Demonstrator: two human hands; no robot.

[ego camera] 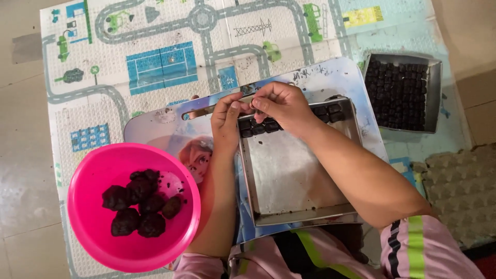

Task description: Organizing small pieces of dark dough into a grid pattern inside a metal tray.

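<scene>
My left hand (226, 120) and right hand (281, 106) meet over the far edge of the near tray (294, 178), fingertips pressed together on a small dark bit (251, 105) that I am pinching between both grips; it is too small to tell its exact shape. Just under my hands, along the tray's far wall, lies a row of dark pieces (289, 120), side by side, running from beneath my left fingers out toward the right corner. It looks like one row, perhaps the start of a second; my hands hide part of it. The rest of this tray is bare grey metal with a few crumbs, so I judge it only just begun, with most of its floor still to be covered. The far tray (435, 93), off to my right on the play mat (155, 62), is packed edge to edge with the same dark pieces in tight rows, and I take that one as finished. In the pink bowl (82, 227) near my left elbow sit several dark lumps (139, 204), heaped together in the middle, so plenty of stuff is left to shape. The near tray rests on a picture board (170, 134), which lies on the mat, and a grey egg carton (460, 191) sits at the right edge, apart from my hands.
</scene>
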